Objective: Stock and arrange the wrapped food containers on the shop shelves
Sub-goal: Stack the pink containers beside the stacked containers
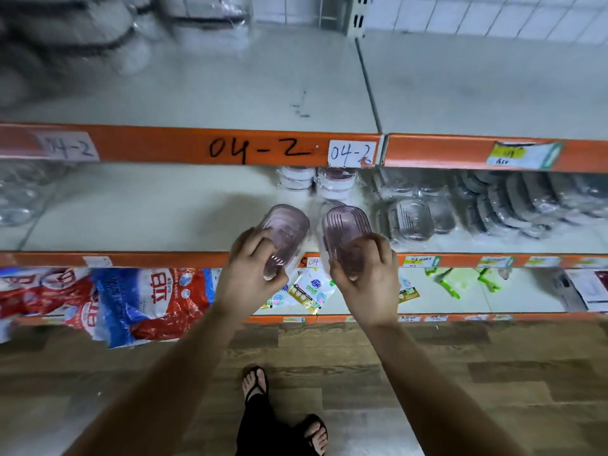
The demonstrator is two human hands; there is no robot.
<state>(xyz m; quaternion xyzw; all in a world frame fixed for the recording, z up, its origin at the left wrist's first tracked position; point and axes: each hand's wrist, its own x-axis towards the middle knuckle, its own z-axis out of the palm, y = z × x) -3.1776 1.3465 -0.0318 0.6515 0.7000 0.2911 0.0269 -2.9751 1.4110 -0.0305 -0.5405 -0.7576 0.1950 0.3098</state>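
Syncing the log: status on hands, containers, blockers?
Left hand grips left pink container. Right hand grips right pink container. Both at middle shelf front edge. Wrapped stacks just behind.

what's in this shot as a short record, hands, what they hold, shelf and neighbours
left hand: fingers curled round the left pink container
right hand: fingers curled round the right pink container
containers: side by side, apart, far ends pointing into the middle shelf, over its front edge
resting or lifted: cannot tell
behind them: stacked round containers in wrap
to the right: clear wrapped containers
top shelf edge: marked 04-2 by hand
lowest shelf, left: red and blue bags
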